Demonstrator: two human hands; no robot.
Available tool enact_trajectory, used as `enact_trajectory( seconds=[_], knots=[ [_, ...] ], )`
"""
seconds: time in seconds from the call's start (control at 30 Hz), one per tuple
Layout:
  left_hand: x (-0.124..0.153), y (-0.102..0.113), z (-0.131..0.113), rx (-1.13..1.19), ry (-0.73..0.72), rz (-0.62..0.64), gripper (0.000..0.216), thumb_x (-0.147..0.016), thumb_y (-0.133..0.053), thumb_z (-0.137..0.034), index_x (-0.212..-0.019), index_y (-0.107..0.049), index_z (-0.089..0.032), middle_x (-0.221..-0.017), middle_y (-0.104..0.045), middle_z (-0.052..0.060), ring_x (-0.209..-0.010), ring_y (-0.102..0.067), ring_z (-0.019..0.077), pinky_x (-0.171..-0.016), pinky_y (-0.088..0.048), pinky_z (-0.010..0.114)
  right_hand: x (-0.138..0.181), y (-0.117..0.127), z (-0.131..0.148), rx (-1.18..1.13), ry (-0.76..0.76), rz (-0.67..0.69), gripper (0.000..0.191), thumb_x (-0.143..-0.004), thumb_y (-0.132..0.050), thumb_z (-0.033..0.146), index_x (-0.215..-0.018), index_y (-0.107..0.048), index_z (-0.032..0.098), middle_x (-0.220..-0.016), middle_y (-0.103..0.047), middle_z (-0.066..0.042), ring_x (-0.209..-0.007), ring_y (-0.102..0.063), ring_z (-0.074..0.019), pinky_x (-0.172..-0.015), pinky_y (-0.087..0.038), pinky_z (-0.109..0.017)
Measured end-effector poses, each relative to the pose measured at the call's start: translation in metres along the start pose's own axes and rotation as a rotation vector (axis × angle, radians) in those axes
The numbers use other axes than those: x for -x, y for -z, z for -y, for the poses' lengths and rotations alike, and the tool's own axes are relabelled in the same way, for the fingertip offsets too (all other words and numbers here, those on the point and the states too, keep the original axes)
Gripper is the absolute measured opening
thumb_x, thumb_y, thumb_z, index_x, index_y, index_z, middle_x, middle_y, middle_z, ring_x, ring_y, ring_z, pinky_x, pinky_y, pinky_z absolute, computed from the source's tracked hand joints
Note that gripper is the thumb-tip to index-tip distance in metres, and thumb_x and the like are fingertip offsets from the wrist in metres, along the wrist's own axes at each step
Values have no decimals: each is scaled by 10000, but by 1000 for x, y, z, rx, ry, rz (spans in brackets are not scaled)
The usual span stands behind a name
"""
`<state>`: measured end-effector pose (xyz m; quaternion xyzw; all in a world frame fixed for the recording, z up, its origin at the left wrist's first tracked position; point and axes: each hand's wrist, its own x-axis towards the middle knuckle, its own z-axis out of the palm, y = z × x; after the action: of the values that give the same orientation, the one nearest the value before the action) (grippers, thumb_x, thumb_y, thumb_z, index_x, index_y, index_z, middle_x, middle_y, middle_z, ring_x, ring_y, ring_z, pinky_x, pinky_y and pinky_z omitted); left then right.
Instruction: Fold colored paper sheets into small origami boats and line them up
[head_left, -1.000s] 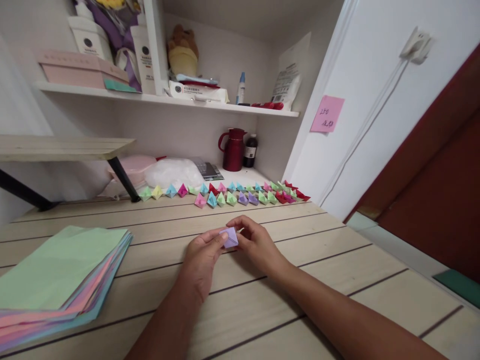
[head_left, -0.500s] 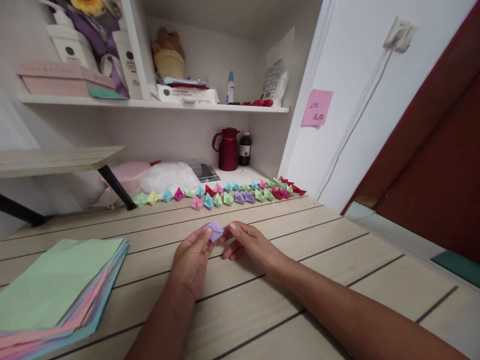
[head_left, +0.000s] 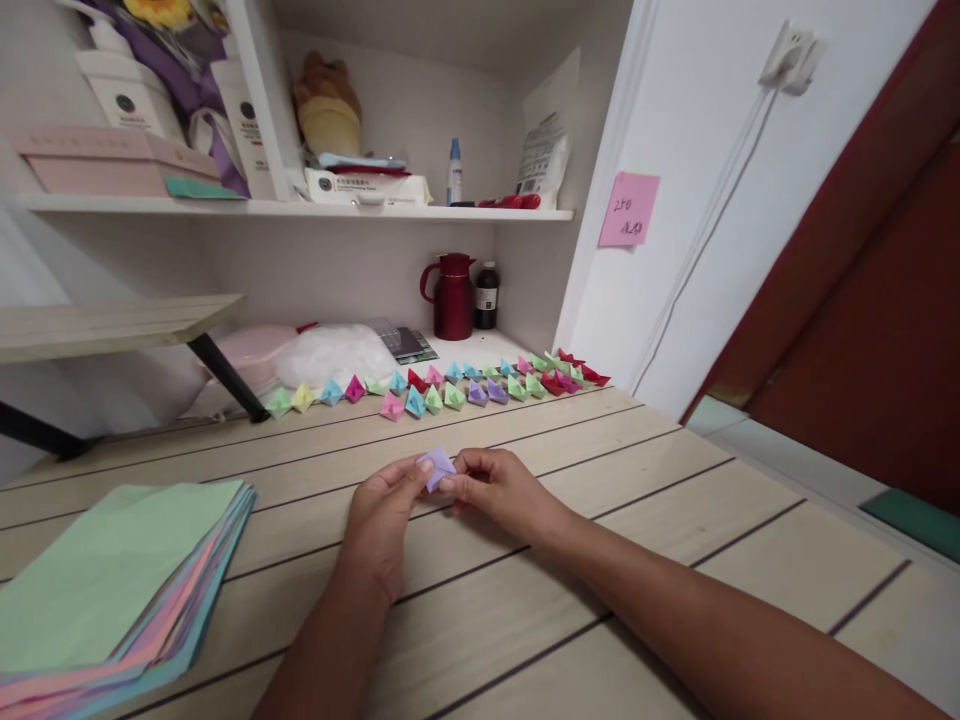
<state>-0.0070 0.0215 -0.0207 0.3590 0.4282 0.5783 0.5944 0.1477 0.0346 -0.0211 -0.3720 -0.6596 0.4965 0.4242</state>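
— How are your hands set?
— Your left hand (head_left: 382,520) pinches the purple paper (head_left: 441,461) over the surface (head_left: 480,620); your right hand (head_left: 499,490), nearly closed, pinches its right corner.
— What's changed?
— Half a second ago, your right hand was wider, its thumb off the purple paper.

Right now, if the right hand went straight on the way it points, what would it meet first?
Most likely the purple folded paper, which the right hand seems to touch; just beyond it is the left hand, holding it. Exact depth is unclear.
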Motion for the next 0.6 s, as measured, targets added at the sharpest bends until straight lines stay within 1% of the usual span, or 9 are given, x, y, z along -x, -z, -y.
enact_trajectory(
  seconds=[0.13,0.2,0.27,0.37,0.43,0.53,0.6],
  knots=[
    [0,3,0,-86,-5,9,347,-647,-807,-298,-917,-729,-95,-760,-735,68,-711,-627,159,-783,-474,307,0,-1,2,-79,-46,23,373,-768,-684,511,-737,-677,140,-678,-642,-8,-590,-585,-118,-616,-446,-245],
    [0,4,-1,-85,-4,38,320,-666,-795,-296,-907,-729,-96,-740,-725,62,-694,-618,155,-774,-471,301,1,-2,4,-139,-72,20,374,-741,-707,511,-708,-676,140,-651,-639,-3,-567,-574,-115,-613,-444,-250],
    [0,6,-3,-47,7,109,279,-695,-775,-287,-896,-729,-100,-734,-716,58,-702,-615,153,-778,-469,293,1,-4,7,-189,-74,26,363,-740,-714,496,-668,-659,144,-591,-617,12,-527,-553,-108,-600,-436,-250],
    [-1,10,-6,51,40,258,197,-740,-742,-267,-855,-727,-107,-739,-697,56,-719,-613,149,-785,-471,280,1,-7,11,-252,-43,66,333,-776,-694,453,-654,-644,147,-537,-589,32,-468,-514,-90,-587,-421,-247],
    [-3,13,-6,106,47,307,161,-754,-732,-250,-837,-723,-111,-742,-685,52,-718,-609,142,-776,-475,267,0,-8,10,-299,-24,91,318,-786,-692,427,-650,-638,144,-536,-590,35,-443,-503,-81,-585,-420,-247],
    [-4,14,-4,149,60,300,137,-755,-733,-236,-806,-710,-111,-722,-671,45,-702,-602,131,-752,-484,253,-3,-10,4,-364,-17,111,314,-777,-703,412,-640,-632,139,-583,-621,20,-435,-521,-81,-575,-424,-251],
    [-4,12,-2,171,58,250,146,-744,-744,-230,-814,-700,-109,-723,-674,42,-687,-601,124,-754,-494,254,-6,-13,-1,-393,-24,87,318,-766,-708,422,-644,-634,137,-650,-650,5,-430,-522,-79,-546,-416,-246]
  ],
)
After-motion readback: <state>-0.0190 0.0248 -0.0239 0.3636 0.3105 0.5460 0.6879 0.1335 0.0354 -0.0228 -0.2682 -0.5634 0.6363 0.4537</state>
